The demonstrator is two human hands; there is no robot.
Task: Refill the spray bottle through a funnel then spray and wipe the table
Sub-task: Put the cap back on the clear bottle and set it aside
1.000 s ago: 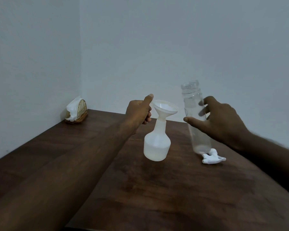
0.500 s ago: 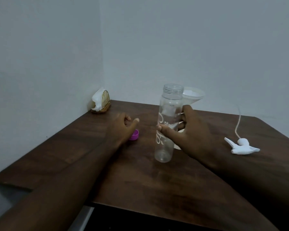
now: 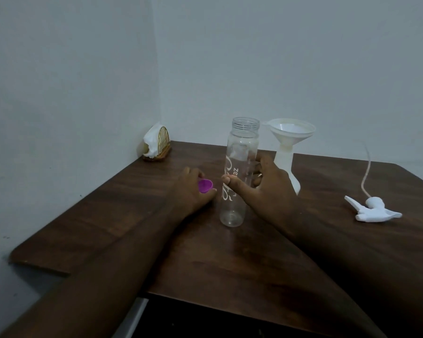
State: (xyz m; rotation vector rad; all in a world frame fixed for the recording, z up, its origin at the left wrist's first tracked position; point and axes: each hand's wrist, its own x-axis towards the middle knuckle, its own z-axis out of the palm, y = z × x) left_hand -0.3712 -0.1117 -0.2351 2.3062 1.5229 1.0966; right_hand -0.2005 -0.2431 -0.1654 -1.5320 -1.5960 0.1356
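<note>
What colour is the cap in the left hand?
Bright magenta-pink cap, seen in the head view, held by the left hand.

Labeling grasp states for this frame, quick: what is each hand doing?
Left hand: closed on the small purple plastic cap.
Right hand: fingers curled around the tall clear plastic bottle, which stands upright on the table.

Open tabletop lay across the near half of the table (image 3: 230, 264), where both forearms reached in. Farther back, the uncapped clear bottle (image 3: 238, 172) stood between the hands, just in front of the funnel-topped spray bottle (image 3: 288, 157). The trigger head (image 3: 374, 211) blocked the right side; the napkin holder (image 3: 156, 145) filled the far-left corner.
</note>
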